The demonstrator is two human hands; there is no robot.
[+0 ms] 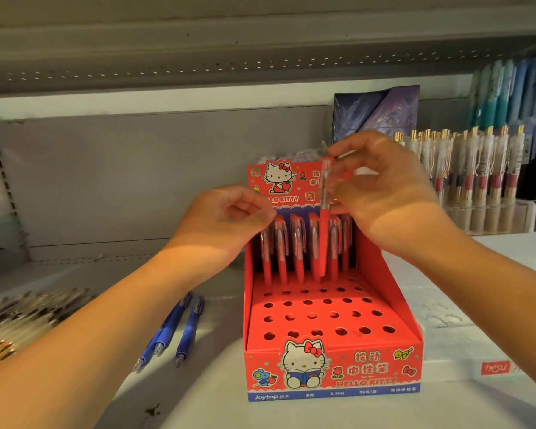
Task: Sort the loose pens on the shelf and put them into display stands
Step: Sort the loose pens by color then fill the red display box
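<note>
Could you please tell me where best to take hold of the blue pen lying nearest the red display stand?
I would pinch the blue pen at mid-barrel from above, across its width: it lies flat on the shelf, tip toward the camera, with a gap on either side.

A grey back panel (136,181) spans the rear under a perforated upper ledge (198,66). A dark purple packet (375,113) stands upright, right of centre. Blue and teal packs (514,91) fill the far right (hung or stood, unclear). A white box (446,371) with a red "hesu" label (496,367) lies lower right. A dark stain (152,411) marks the bottom edge.
</note>
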